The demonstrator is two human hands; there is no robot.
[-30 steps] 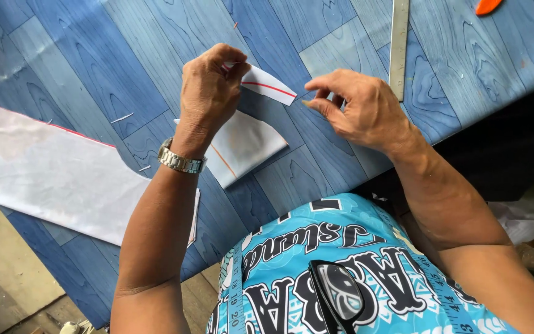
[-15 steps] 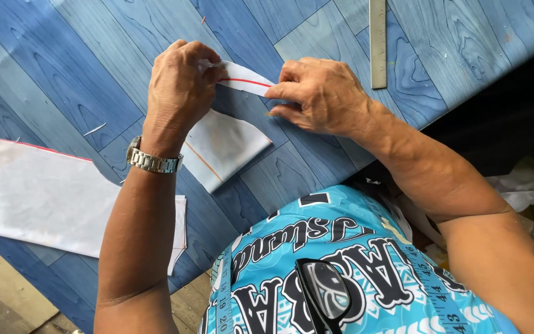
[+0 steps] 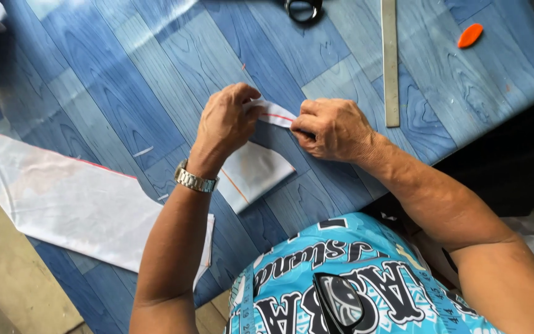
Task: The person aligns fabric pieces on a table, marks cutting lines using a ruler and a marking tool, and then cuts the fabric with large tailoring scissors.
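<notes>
A small white fabric piece [image 3: 256, 174] with a thin red line along its edge lies on the blue wood-patterned table [image 3: 125, 74]. Its upper strip [image 3: 277, 114] is lifted and pinched between both hands. My left hand [image 3: 225, 122], with a metal watch on the wrist, grips the strip's left end. My right hand [image 3: 330, 127] grips its right end with thumb and fingers. The hands are close together, a few centimetres apart.
A larger white fabric panel [image 3: 75, 201] with a red edge lies at the left, reaching the table's front edge. A long metal ruler [image 3: 390, 62] lies at the upper right, an orange chalk piece [image 3: 470, 35] beyond it. Black scissors [image 3: 304, 9] sit at the top edge.
The view has shifted so hands and fabric sit lower in frame. Both hands keep their pinch on the strip and have drawn slightly closer together.
</notes>
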